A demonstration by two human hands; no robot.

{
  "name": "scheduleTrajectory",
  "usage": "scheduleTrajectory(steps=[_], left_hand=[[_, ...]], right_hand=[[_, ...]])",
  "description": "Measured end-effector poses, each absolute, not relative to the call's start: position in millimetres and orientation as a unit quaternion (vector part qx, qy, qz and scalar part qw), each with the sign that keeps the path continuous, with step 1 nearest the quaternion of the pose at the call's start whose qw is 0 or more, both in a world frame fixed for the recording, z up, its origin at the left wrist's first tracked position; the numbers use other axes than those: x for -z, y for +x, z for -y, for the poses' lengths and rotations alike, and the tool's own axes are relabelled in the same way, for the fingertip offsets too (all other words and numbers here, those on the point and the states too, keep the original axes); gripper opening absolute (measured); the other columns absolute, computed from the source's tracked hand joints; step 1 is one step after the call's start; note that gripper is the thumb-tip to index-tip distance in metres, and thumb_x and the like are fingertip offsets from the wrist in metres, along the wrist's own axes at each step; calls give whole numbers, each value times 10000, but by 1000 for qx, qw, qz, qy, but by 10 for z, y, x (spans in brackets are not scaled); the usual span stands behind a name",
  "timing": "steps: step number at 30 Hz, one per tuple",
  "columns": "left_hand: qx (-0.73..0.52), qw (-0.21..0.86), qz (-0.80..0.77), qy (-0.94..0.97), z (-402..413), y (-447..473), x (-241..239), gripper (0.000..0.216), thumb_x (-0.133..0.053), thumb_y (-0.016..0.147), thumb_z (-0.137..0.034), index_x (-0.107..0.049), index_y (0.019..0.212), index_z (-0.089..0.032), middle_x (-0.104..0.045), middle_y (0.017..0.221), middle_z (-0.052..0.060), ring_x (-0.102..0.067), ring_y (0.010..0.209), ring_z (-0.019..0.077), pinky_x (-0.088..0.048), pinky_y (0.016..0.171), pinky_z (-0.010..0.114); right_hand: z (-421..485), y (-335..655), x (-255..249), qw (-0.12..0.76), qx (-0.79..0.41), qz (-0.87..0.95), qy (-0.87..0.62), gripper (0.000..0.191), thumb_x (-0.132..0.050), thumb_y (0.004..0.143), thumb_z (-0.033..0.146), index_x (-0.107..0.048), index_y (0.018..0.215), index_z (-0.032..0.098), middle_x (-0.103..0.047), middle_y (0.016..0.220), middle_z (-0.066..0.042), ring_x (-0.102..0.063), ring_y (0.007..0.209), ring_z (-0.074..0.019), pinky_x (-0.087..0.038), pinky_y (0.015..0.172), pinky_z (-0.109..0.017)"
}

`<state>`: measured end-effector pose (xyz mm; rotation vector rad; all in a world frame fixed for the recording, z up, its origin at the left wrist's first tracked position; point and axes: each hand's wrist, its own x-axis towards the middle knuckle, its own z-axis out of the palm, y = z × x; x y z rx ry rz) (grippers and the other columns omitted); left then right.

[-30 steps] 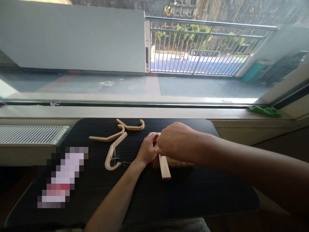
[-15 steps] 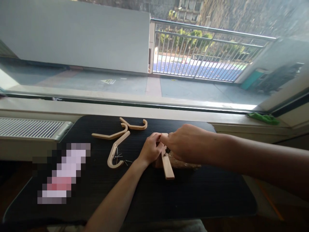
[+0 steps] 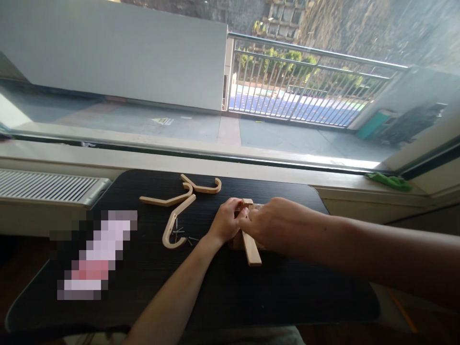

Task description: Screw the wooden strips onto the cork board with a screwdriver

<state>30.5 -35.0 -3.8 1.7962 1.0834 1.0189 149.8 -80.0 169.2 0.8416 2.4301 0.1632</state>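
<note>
My left hand (image 3: 227, 219) is closed on the side of a pale wooden hook (image 3: 252, 253), near its far end. The hook lies across a brown block (image 3: 236, 242), mostly hidden beneath the hands. My right hand (image 3: 266, 221) is closed over the hook's middle, its fingertips close to my left thumb; whatever is inside its fingers is hidden. To the left, a bent wooden hook (image 3: 167, 230) lies with several thin screws (image 3: 177, 232) inside its curve. Behind it are two more wooden hooks, one on the left (image 3: 163, 200) and one farther back (image 3: 204, 189).
All of this rests on a dark table (image 3: 305, 297) with rounded corners. A pixelated patch (image 3: 102, 249) covers something at its left. Beyond the table run a window sill (image 3: 158, 164), a white radiator (image 3: 46, 187) and a green cloth (image 3: 390, 181).
My right hand has come down and nearer to me along the hook, uncovering its far end. A small dark object seen below the right fingers is now hidden. My left hand stays put.
</note>
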Motion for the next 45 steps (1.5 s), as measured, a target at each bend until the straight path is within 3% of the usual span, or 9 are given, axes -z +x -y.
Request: scheduleTrajectory(steps=[6, 23, 36, 45], left_hand=[[-401, 386, -423, 715, 351, 292, 41, 101, -571, 817, -107, -624, 877, -170, -654, 915, 56, -637, 869, 195, -511, 774, 296], [-395, 392, -430, 711, 354, 282, 36, 182, -584, 785, -94, -664, 933, -163, -666, 984, 61, -630, 952, 204, -518, 867, 326], [-399, 413, -437, 692, 369, 274, 35, 243, -594, 792, -127, -645, 1026, -173, -697, 1051, 78, -652, 1000, 229, -538, 876, 348], [-403, 390, -430, 707, 369, 277, -3, 176, -581, 798, -115, -664, 940, -179, -695, 969, 59, -650, 948, 211, -521, 888, 346]], right_hand=[[724, 1545, -1744, 254, -4, -910, 327, 315, -606, 862, 109, -587, 1176, 124, -710, 807, -52, -687, 675, -195, -256, 438, -287], [756, 1486, -1792, 231, 58, -888, 394, 313, -578, 882, 191, -582, 1190, 138, -725, 861, -83, -708, 732, -217, -272, 462, -288], [788, 1384, -1830, 221, 93, -864, 444, 377, -528, 896, 178, -520, 1261, 83, -726, 937, -143, -716, 840, -272, -408, 541, -297], [842, 1417, -1724, 167, 79, -846, 500, 280, -459, 925, 259, -555, 1148, 120, -700, 748, -95, -707, 685, -273, -358, 471, -286]])
